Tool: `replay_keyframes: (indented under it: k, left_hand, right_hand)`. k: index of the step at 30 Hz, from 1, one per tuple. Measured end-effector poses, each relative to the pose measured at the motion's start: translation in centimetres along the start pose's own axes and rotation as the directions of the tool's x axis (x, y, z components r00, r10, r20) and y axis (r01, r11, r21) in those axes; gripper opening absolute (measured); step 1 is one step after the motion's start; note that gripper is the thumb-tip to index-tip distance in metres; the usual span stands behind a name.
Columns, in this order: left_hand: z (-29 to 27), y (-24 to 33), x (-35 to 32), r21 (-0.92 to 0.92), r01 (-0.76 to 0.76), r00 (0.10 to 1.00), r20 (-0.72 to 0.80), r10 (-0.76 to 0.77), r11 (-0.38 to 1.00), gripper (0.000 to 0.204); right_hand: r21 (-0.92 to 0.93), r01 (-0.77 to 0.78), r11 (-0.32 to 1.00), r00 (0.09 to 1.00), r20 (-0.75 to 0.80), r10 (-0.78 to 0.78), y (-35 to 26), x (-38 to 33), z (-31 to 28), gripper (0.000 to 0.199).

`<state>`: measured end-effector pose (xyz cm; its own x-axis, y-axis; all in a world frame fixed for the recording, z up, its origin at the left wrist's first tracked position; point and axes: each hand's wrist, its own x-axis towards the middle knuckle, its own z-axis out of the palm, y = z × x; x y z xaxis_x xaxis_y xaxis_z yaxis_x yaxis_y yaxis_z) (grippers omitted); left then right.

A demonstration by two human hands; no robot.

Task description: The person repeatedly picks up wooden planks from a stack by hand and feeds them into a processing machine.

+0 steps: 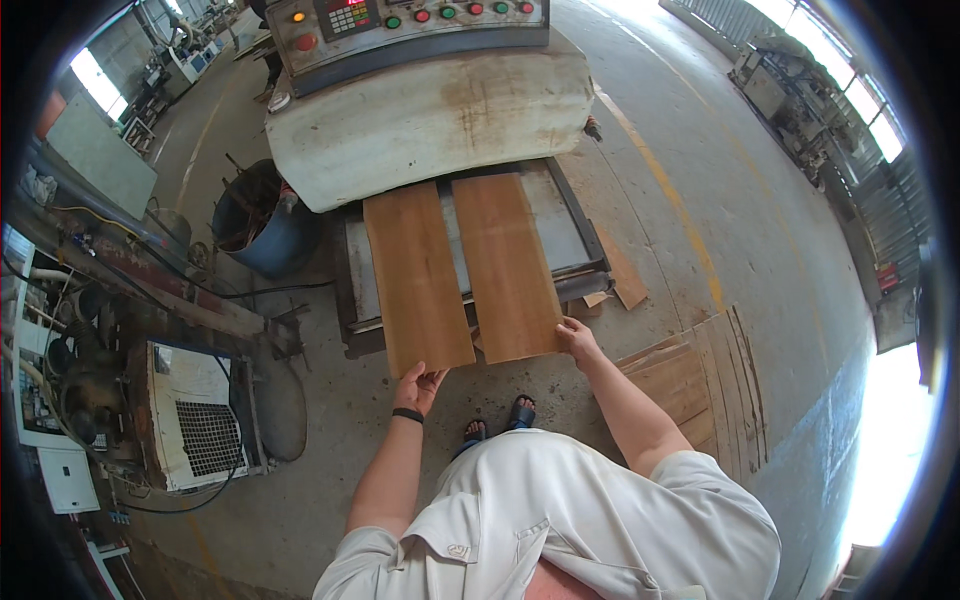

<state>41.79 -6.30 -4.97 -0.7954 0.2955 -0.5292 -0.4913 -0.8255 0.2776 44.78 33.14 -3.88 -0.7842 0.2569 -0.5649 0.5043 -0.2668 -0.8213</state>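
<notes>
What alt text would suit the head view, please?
The person's left hand holds the near end of one wooden board, the right hand a second board; both boards rest side by side on the bed of a pale machine with coloured buttons. A blue bin stands at left.

Two boards side by side on the machine bed (560, 232), ahead of you.
Your left hand (420, 388) at the left board (418, 280), right hand (577, 342) at the right board (508, 270); near ends overhang. Control panel (420, 47) behind, barrel (278, 250) left, planks (672, 388) on floor (650, 180), right.
</notes>
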Motion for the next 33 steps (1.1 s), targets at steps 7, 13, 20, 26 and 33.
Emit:
replay_keyframes:
  k: [7,13,20,26,33]
  left_hand:
    - [2.3,-1.9,2.2,0.37,0.19,0.979,-0.147,-0.144,0.91,0.023]
    - [4.2,-1.9,-1.5,0.998,0.066,0.974,-0.059,0.22,-0.023,0.03]
    - [9.1,-2.1,-0.5,0.423,-0.003,0.887,0.42,0.194,-0.906,0.062]
    - [10.3,-1.2,2.8,0.477,0.039,0.922,0.321,0.215,-0.878,0.061]
    - [12.7,2.4,9.1,0.451,0.039,0.896,0.379,0.231,-0.892,0.062]
  right_hand:
    - [-0.255,0.096,0.962,0.994,-0.021,-0.105,-1.0,0.9,-1.2,0.057]
    - [-0.889,0.456,0.045,0.768,0.367,-0.525,-3.3,-6.1,0.3,0.084]
    - [-0.836,0.522,-0.172,0.724,0.54,-0.43,-4.5,-2.9,0.2,0.071]
    - [-0.843,0.518,-0.146,0.747,0.529,-0.402,-7.5,1.6,1.9,0.068]
    - [-0.857,0.496,-0.14,0.742,0.502,-0.445,-11.0,8.1,5.1,0.053]
